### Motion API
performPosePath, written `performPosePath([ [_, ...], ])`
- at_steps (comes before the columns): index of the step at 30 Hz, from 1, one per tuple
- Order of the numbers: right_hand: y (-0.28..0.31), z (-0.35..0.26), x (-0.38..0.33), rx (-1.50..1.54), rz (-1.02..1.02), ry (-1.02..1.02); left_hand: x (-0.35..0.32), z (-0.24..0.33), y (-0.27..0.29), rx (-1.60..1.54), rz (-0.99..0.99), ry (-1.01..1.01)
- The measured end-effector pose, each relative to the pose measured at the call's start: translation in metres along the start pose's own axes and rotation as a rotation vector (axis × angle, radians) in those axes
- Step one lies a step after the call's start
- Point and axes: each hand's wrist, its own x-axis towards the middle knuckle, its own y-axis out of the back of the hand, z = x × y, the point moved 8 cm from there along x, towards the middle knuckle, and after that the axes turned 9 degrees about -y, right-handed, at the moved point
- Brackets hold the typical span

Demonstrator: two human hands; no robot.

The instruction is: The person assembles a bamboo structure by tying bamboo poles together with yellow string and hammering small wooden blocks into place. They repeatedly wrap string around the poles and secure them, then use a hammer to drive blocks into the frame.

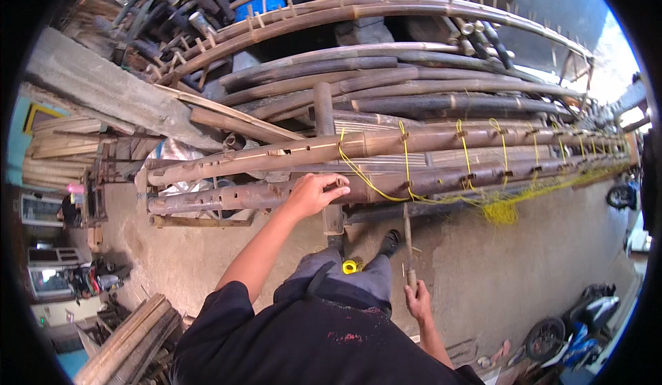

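Two long bamboo poles lie side by side across the view, the far pole (310, 148) and the darker near pole (262, 193), both with holes cut along them. Over the near pole is my left hand (314, 195), thumb and fingers apart, with nothing visible in it; whether it touches the bamboo is hard to tell. Yellow cord (466, 156) crosses between the poles in several places and hangs in a tangle at the right. Low on the right, my right hand (418, 302) is closed round the light wooden handle of a long thin tool (408, 240), its tip near the near pole.
Behind the poles lie stacked bamboo poles (469, 87) and a pegged bamboo frame (310, 16). An upright post (324, 109) stands by the poles. A yellow roll (352, 266) is near my legs. Motorbikes stand at right (572, 330) and left; split bamboo (127, 343) lies lower left.
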Motion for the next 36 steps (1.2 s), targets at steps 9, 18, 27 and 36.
performPosePath([
  [9, -0.003, -0.344, -0.082, -0.024, 0.179, 0.737, -0.002, -0.02, -0.003, 0.012, 0.019, -0.062],
  [18, -0.005, -0.387, -0.081, -0.36, 0.226, 0.725, -0.001, -0.017, 0.0, 0.1, -0.019, -0.113],
  [27, -0.015, -0.388, -0.078, -0.329, 0.291, 0.779, -0.002, -0.021, -0.004, 0.0, -0.008, -0.117],
  [36, -0.011, -0.404, -0.094, -0.083, 0.368, 0.884, 0.004, -0.036, -0.012, -0.114, -0.096, -0.043],
])
